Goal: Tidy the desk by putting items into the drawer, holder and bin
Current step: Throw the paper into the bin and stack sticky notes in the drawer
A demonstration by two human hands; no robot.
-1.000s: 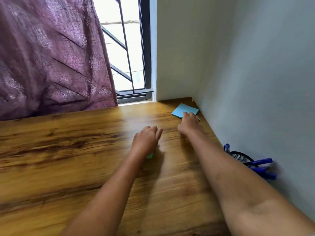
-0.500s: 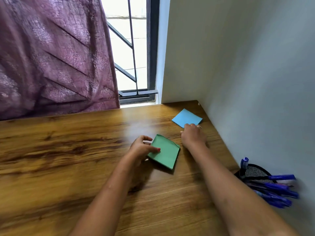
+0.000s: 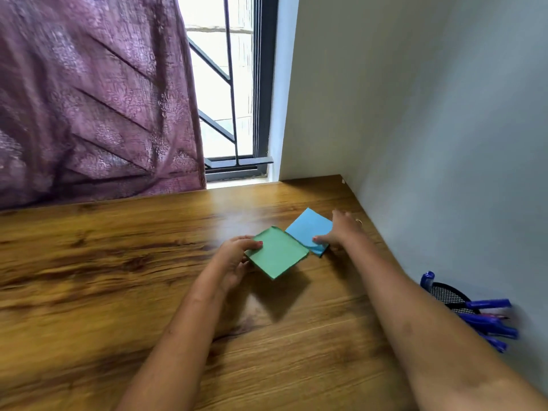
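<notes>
Desk surface (image 3: pixel 89 292) — wood-grain, fitted against the wall (image 3: pixel 444 129) along its right edge — carries every task item in view. A purple curtain (image 3: pixel 89 99) hangs behind the far edge and takes no part in the task.

Holder (image 3: pixel 447 295): black mesh, standing at the right edge of the surface, against the wall. Blue pens (image 3: pixel 486 304) splay out of it toward the wall, so this part of the tidying is judged done or nearly done.

Green pad (image 3: pixel 277 252): square note block near the far right corner of the surface, raised clear of the wood — a detached shadow lies under it.

Blue pad (image 3: pixel 310 228): same format, just beyond the green pad toward the corner, with 1 edge close alongside it. Its near corner shows a dark thick edge, so it may be tipping up.

Left hand (image 3: pixel 234 259): pinches the green pad at its left corner, thumb on top, fingers underneath. This corner grip leaves the rest of the pad free, probably so the blue pad can be stacked with it.

Right hand (image 3: pixel 341 229): thumb laid on top of the blue pad by its near edge, fingers extended past its right corner and blurred. Whether they have hooked under the pad cannot be told.

Judgement: the 2 pads are being gathered as 1 stack for the drawer, which is not in view.
</notes>
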